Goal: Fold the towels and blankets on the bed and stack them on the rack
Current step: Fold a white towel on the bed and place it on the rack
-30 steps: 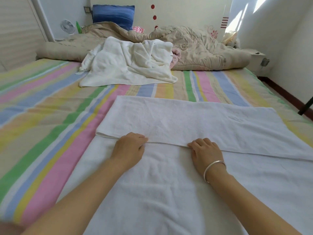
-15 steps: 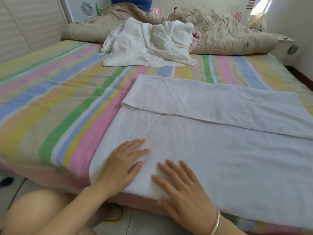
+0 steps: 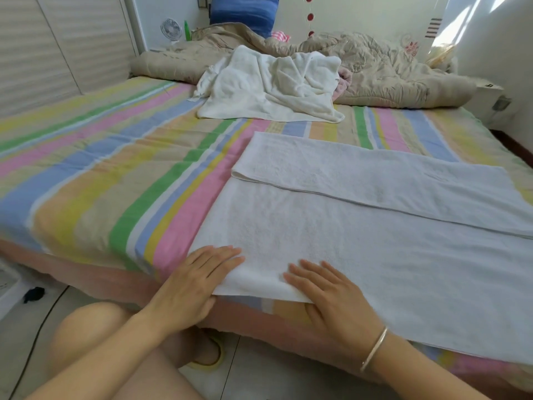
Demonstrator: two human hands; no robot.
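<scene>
A large white towel lies spread on the striped bed, its far third folded toward me over the rest. My left hand lies at the towel's near left corner, fingers straight, with the corner edge against its palm side. My right hand lies flat on the near edge, fingers straight, a bangle on the wrist. A second white towel sits crumpled farther up the bed. A beige blanket is bunched along the head of the bed.
The striped sheet covers the bed to the left. A blue pillow leans at the headboard, a small fan stands beside it. My knee and a yellow slipper are on the tiled floor below the bed's edge.
Both hands have drawn back from the towel's folded seam to its near edge at the bedside. The left hand has slid to the near left corner.
</scene>
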